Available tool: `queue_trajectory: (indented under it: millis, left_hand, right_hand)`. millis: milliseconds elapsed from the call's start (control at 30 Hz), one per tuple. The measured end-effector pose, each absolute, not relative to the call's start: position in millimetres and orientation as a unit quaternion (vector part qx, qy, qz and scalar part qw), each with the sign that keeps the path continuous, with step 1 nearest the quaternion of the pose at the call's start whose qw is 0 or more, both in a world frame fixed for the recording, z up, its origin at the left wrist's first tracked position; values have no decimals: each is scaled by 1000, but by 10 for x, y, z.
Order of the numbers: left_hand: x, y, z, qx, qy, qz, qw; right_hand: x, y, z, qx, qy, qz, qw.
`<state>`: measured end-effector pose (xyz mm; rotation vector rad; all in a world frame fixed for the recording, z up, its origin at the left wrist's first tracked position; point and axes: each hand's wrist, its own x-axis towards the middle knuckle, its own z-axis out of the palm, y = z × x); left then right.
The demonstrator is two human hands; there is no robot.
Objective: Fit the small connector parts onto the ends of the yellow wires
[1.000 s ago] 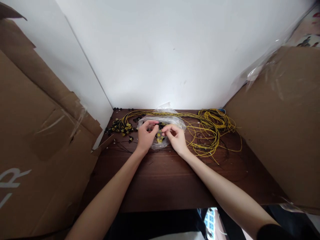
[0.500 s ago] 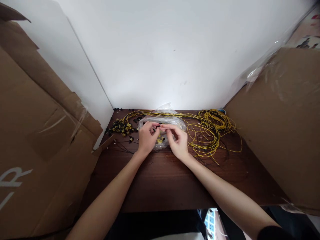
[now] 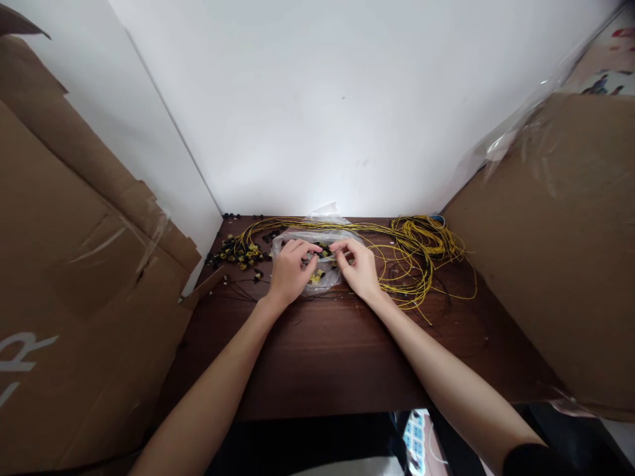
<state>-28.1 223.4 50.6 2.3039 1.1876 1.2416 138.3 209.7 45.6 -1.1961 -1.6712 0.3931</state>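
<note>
1. Head view, left hand [image 3: 292, 270]: fingers bent, thumb and forefinger curved toward each other over the clear plastic bag [image 3: 327, 284]; whether a small part was pinched between the tips could not be told.
2. Right hand [image 3: 358, 270]: thumb and forefinger drawn near each other, other fingers curled; anything held there was too small to make out. Its fingertips stood just apart from those of the left.
3. Pose: both forearms reached forward from the lower edge and converged, backs of the hands mostly upward; a black sleeve [image 3: 533, 461] showed on the right arm.
4. Yellow-and-black pieces [image 3: 317, 277]: small, in the bag, below and between the hands.
5. Yellow-and-black wires [image 3: 429, 241]: loosely coiled to the right, a bundle running leftward behind the hands to a heap of small yellow-and-black connectors [image 3: 242, 252].
6. Tabletop [image 3: 317, 350]: dark brown, wood-grained, set against a white wall [image 3: 317, 106].
7. Cardboard, two lots: one box [image 3: 74, 251] at left, bearing white lettering; one sheet [image 3: 546, 264] at right, with clear tape.
8. Power strip [image 3: 415, 439]: white with blue sockets, below the table's front edge.
</note>
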Motion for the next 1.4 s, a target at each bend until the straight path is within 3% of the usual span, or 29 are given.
queue_trajectory:
  millis: [433,1400]
  left_hand:
    - [-295,2226,522,812,407,407,97]
    - [-310,2234,505,824,412,377,92]
  right_hand:
    - [1519,2104,463,-518,-785,110,322]
    - [1525,2086,459,-506,-814,100,267]
